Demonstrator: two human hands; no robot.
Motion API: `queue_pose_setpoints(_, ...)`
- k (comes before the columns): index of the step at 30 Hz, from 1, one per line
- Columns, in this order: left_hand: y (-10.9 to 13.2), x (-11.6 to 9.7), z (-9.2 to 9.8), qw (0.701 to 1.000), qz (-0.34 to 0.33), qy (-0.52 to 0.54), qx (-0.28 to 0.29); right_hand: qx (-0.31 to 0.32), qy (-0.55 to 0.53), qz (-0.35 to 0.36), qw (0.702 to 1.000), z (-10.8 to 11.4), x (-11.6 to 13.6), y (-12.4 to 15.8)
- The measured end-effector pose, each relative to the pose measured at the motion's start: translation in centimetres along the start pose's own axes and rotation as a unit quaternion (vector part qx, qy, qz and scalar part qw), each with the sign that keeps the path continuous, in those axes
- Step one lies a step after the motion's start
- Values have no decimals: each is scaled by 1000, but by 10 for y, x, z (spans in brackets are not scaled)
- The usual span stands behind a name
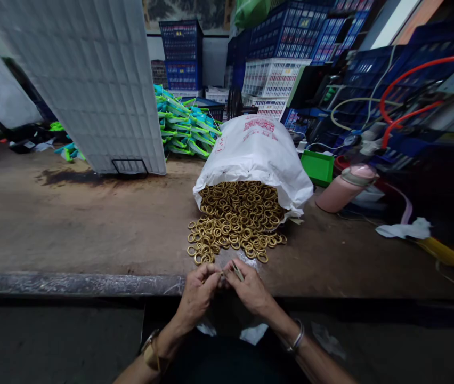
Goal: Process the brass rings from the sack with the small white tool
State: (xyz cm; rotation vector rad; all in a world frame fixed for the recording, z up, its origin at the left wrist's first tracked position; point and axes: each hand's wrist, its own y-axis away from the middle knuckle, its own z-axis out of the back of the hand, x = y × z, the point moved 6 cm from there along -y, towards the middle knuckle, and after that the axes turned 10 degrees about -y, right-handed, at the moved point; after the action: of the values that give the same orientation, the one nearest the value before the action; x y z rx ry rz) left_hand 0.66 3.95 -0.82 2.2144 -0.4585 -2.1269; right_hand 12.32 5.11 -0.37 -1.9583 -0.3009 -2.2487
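Observation:
A white sack [254, 154] lies on its side on the brown table [71, 224], and a heap of brass-coloured rings [235, 221] spills from its mouth towards me. Just in front of the heap, at the table's near edge, my left hand [198, 292] and my right hand [250, 289] meet with the fingers pinched. My right hand holds a brass ring [237, 270] edge-up. My left hand pinches a small item at the meeting point, too small to name. A watch sits on my left wrist and a bangle on my right.
A tall white ribbed panel [91, 80] stands at the back left, with green and teal bundles [185, 125] behind it. A pink bottle [345, 186] and a green box [318, 166] lie to the right of the sack. Red hoses and blue crates fill the right side.

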Motion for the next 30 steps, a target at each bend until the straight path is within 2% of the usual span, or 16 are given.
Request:
queue_pose_setpoints(3,0,4,-3,998,23,51,30,1,-84,-50,995,-3,-7,-1)
queue_pose_setpoints(7,4,12,-8,989,44,117,82,26,-210,-118,970,-11,-13,2)
queue_pose_setpoints(9,6,14,-10,987,46,124,93,39,-237,-131,962,-13,-13,3)
queue_pose_setpoints(11,7,14,-10,989,38,114,88,36,-217,-117,969,-13,-12,3)
queue_pose_setpoints(15,7,7,-10,996,25,61,63,-9,-92,-47,995,-4,-6,-2)
queue_pose_setpoints(18,8,1,-10,998,26,30,45,-22,-25,-26,999,-2,-1,-4)
queue_pose_setpoints(30,9,7,-9,996,10,57,62,-9,-74,-60,995,-6,-9,-5)
